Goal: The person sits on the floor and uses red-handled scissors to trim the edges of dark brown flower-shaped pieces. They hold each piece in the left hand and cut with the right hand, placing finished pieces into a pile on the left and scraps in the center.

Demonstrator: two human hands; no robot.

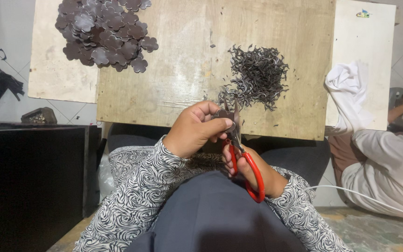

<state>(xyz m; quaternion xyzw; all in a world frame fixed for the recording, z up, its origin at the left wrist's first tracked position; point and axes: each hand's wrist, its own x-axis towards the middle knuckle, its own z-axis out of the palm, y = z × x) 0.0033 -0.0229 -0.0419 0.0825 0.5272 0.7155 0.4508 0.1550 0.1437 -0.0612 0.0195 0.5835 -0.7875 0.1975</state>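
My left hand [196, 128] pinches a small dark flower-shaped piece [223, 114] at the near edge of a wooden board [187, 74]. My right hand [253, 171] grips red-handled scissors [243, 161], whose blades point up into that piece. Just beyond the blades lies a heap of thin dark curled trimmings [257, 74]. A pile of several dark flower-shaped cutouts [104, 32] rests at the board's far left corner.
A pale board [54, 74] lies under the left side and a white board [364, 60] at the right. Another person in white clothes [383, 163] sits at the right, with a white cloth [346, 84]. A black box [29, 172] stands at the left.
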